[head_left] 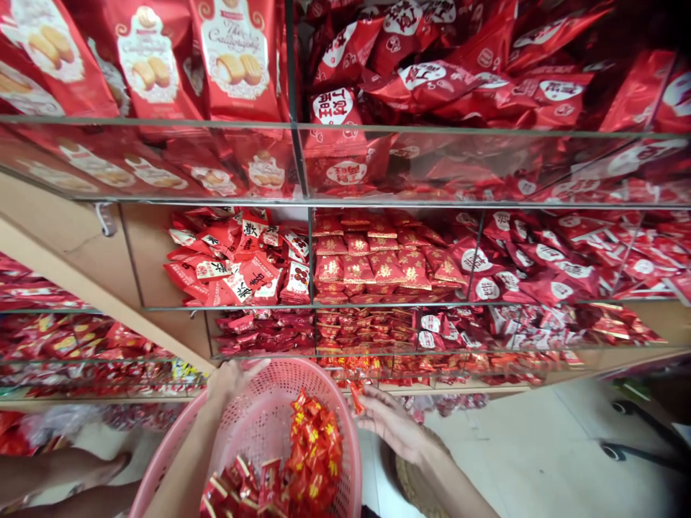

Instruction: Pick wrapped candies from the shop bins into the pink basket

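Observation:
My left hand (231, 379) grips the far rim of a pink perforated plastic basket (253, 424), holding it in front of me. Inside the basket lie several small red and gold wrapped sweets (313, 450) and darker red packets (242, 485). My right hand (389, 423) reaches out just right of the basket, its fingers pinched on a small red wrapped sweet (357, 397) near the basket's rim. Straight ahead are glass-fronted bins of red wrapped sweets (378, 262).
Glass shelving with dividers (310, 252) holds tiers of red snack packets; biscuit bags (237, 57) fill the top left. A wooden shelf edge (80, 288) slants at the left. Another person's bare limbs (70, 475) lie low at the left. Tiled floor (540, 446) and chair casters (626, 410) at the right.

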A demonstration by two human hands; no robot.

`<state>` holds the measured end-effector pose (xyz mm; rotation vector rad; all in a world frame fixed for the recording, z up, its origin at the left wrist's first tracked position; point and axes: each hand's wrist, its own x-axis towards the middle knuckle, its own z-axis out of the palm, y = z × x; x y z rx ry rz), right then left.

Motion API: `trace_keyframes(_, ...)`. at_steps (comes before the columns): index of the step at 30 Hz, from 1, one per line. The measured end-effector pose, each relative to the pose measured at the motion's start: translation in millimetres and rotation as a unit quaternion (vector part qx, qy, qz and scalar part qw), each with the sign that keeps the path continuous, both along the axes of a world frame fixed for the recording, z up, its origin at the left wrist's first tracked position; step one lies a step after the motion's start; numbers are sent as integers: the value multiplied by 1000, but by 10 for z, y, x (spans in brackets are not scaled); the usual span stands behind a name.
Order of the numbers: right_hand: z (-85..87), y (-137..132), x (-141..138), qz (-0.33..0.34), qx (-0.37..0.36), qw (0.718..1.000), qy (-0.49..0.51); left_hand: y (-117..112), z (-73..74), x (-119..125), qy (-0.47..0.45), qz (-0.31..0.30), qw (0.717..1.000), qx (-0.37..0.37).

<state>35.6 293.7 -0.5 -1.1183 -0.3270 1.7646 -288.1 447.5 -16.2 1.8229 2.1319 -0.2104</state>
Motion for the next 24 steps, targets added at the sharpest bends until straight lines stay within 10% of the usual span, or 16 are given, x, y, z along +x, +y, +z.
trace_keyframes(8,131,-95,-168,206,174,924,-269,18,-42,-15,2,-3,1000,9)
trace_keyframes(14,140,-328,-453,364,294,735,-490,2,-8,2,8,-1,1000,6)
trace_keyframes(20,-342,-530,-764,471,460,489,-573,-6,33,22,0,-17,1000,6)
trace_keyframes(24,-615,-581,-875,461,501,412,-606,-13,37,19,-6,-23,1000,14)
